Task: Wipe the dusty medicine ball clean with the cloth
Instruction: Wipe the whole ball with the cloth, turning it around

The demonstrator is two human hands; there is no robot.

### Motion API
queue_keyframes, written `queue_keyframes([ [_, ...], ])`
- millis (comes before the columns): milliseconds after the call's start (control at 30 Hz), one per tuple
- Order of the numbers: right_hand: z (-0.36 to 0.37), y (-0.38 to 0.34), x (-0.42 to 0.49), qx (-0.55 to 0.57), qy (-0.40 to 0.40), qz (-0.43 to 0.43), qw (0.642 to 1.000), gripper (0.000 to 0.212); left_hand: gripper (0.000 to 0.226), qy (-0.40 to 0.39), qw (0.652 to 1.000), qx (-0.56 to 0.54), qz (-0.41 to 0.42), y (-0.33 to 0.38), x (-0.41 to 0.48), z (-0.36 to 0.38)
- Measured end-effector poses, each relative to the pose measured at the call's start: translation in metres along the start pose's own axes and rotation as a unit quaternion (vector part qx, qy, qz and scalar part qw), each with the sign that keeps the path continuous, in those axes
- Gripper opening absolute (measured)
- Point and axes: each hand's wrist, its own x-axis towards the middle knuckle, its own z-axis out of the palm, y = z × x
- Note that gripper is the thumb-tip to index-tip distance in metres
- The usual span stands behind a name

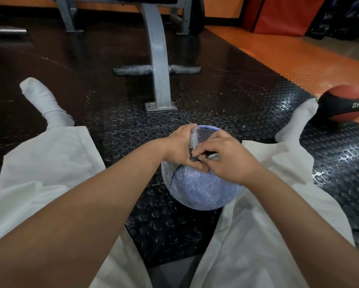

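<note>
A blue medicine ball (201,190), white with dust and with a black textured panel on top, sits on the floor between my outstretched legs. My left hand (177,147) lies on its upper left side, fingers curled over the far edge. My right hand (226,157) is on the top right of the ball. Its fingers pinch a small dark and grey bunch of cloth (208,156) against the ball, close to my left thumb. Most of the cloth is hidden between the two hands.
The grey steel foot of a gym bench (158,80) stands just beyond the ball on the black studded rubber mat (247,100). A red and black 2 kg medicine ball (344,102) lies by my right foot at the orange floor's edge. Red pads stand at the back right.
</note>
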Motion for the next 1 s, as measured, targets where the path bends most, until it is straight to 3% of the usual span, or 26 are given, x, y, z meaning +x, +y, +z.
queue_keyframes([
  [233, -0.012, 0.004, 0.000, -0.012, -0.009, 0.030, 0.999, 0.017, 0.140, 0.012, 1.000, -0.006, -0.002, 0.005, 0.000, 0.003],
  [367, -0.019, 0.006, 0.030, -0.021, 0.043, 0.095, 0.994, 0.012, 0.136, 0.011, 1.000, 0.004, -0.008, 0.007, -0.004, 0.005],
  [467, -0.018, 0.007, 0.051, -0.037, 0.039, 0.132, 0.990, 0.010, 0.139, 0.014, 1.000, 0.011, -0.015, 0.007, -0.006, 0.005],
  [633, -0.006, -0.003, 0.026, -0.015, 0.067, 0.091, 0.993, 0.014, 0.137, 0.002, 1.000, 0.014, -0.013, 0.003, -0.005, -0.001],
  [767, 0.005, -0.011, -0.007, -0.018, 0.018, 0.000, 1.000, 0.014, 0.135, 0.016, 1.000, 0.007, -0.005, -0.003, -0.006, 0.001],
  [867, 0.001, -0.007, 0.001, -0.025, -0.001, 0.016, 1.000, 0.017, 0.137, 0.019, 1.000, 0.001, -0.004, -0.004, -0.010, 0.006],
  [1000, -0.010, -0.004, 0.041, -0.024, 0.040, 0.101, 0.994, 0.011, 0.138, 0.018, 1.000, 0.006, -0.018, -0.003, -0.013, 0.007],
])
